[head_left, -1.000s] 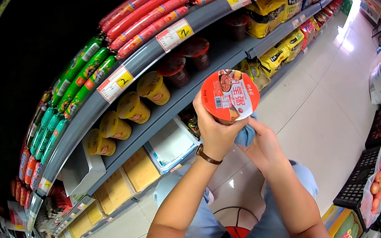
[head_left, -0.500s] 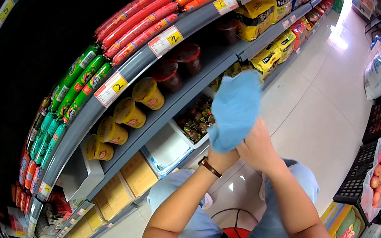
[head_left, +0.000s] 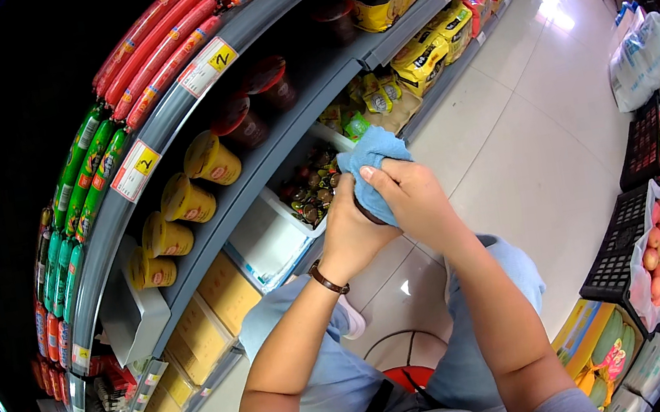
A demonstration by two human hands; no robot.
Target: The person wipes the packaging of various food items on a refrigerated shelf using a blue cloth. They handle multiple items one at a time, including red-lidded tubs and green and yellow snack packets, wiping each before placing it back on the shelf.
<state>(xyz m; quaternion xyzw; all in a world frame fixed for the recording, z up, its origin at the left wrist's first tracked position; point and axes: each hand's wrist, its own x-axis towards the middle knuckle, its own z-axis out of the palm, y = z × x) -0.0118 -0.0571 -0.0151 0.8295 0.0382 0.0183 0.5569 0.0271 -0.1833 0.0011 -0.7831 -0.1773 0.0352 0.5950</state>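
Observation:
In front of the lower shelves, my left hand [head_left: 349, 233] is closed around a dark cup-like object [head_left: 374, 215], of which only a dark edge shows between my hands. A light blue cloth [head_left: 375, 148] is bunched over the top of it. My right hand [head_left: 416, 197] grips the cloth from the right, thumb pressed on its folds, close against my left hand. Cloth and fingers hide most of the dark object. Just left of my hands stands a white bin [head_left: 307, 225] of small dark wrapped items.
Yellow cups [head_left: 188, 200] and dark cups with red lids [head_left: 269, 83] line the grey shelf [head_left: 316, 110]. Sausages in red wrappers [head_left: 154, 57] lie above. Yellow snack bags [head_left: 419, 56] sit farther along. A red stool [head_left: 407, 379] is between my legs; black fruit crates [head_left: 622, 248] stand right.
The blue cloth, spread and blurred before, is now gathered down between my hands. My right hand has moved up and left onto it. The view has shifted, and a dark edge now shows.

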